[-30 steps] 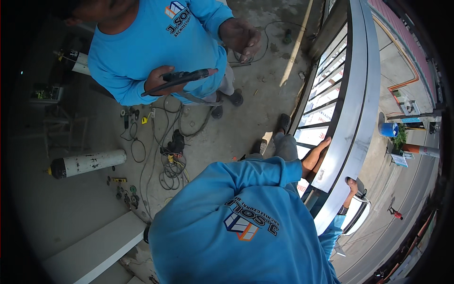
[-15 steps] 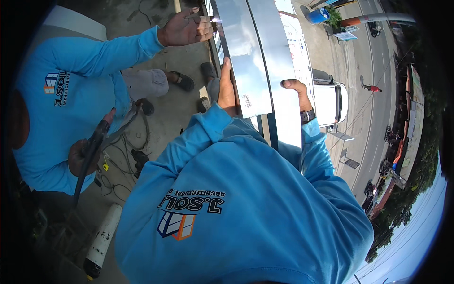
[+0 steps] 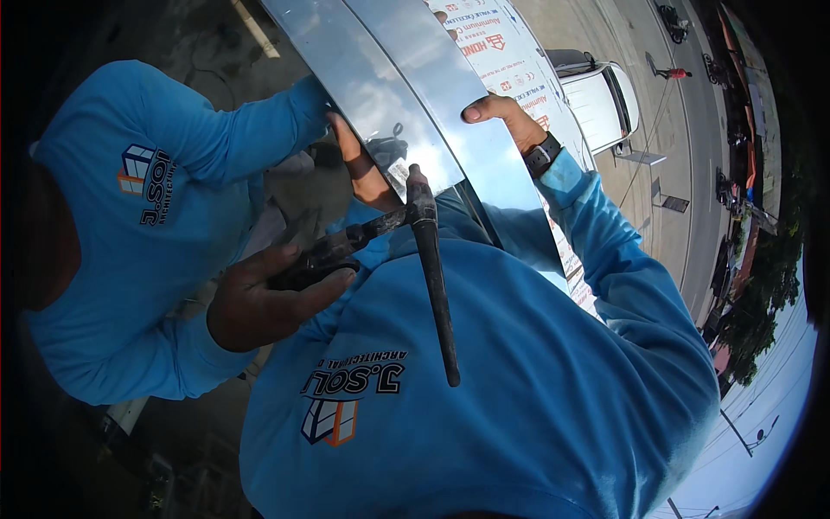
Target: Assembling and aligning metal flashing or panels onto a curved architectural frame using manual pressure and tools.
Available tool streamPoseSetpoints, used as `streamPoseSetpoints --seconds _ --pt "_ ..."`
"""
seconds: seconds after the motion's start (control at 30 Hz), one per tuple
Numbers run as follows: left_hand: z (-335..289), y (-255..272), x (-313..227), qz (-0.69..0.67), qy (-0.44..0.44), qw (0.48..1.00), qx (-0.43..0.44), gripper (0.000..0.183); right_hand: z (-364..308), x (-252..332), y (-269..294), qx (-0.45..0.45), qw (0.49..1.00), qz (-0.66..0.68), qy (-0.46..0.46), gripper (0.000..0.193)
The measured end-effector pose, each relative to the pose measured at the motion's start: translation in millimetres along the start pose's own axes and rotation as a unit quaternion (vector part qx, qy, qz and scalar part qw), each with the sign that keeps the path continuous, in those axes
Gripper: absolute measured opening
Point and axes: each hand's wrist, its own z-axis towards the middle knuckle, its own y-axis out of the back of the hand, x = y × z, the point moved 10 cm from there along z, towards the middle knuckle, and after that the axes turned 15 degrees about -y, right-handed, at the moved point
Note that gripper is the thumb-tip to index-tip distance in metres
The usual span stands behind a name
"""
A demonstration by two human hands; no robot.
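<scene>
A long mirror-bright metal panel [image 3: 346, 60], split lengthwise by a dark gap, runs away from my chest and tilts toward the upper left. My left hand [image 3: 363, 169] grips its left edge, fingers mostly hidden under it. At the right edge my right hand [image 3: 506, 121], with a dark wristwatch, clasps the panel with the thumb on top. A co-worker's hand [image 3: 268, 298] holds a black welding torch [image 3: 419, 212] over the panel's near end, in front of my chest. The co-worker's other hand is hidden behind the panel.
A co-worker in a blue shirt [image 3: 95, 285] stands close on the left. White printed sheeting [image 3: 506, 52] lies beyond the panel's right edge. A white vehicle [image 3: 601, 104] is parked farther right, beside a road [image 3: 692, 199] with motorcycles and a person in red [image 3: 674, 73].
The co-worker has leaned in and brought the torch across to the panel's near end. The panel's far end has swung left in my view, with both my hands still on it.
</scene>
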Motion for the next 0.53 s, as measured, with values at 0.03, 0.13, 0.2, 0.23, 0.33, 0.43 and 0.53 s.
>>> streamPoseSetpoints --seconds 0.03,0.13,0.2,0.23,0.33,0.43,0.53 --pt "13 10 19 0.086 0.038 0.996 -0.002 0.048 4 0 -6 0.020 0.999 0.040 0.001 0.056" --pt "27 1 1 0.004 -0.048 0.999 -0.004 0.051 5 2 -12 0.036 0.998 0.042 0.005 0.053" --pt "42 22 33 0.220 0.036 0.975 -0.004 0.053 6 2 -11 0.029 0.998 0.048 0.027 0.052" --pt "48 23 35 0.233 0.020 0.972 0.022 0.055 5 5 -8 0.024 0.997 0.052 0.046 0.051" --pt "59 16 28 0.124 -0.047 0.991 0.002 0.054 1 4 -7 0.021 0.999 0.030 0.000 0.050" --pt "64 17 43 0.210 0.001 0.977 0.022 0.053 -9 2 -22 0.039 0.992 0.115 -0.034 0.034" --pt "64 -3 26 0.389 -0.057 0.919 0.030 0.056 0 -3 -18 0.068 0.993 0.086 -0.052 0.056"
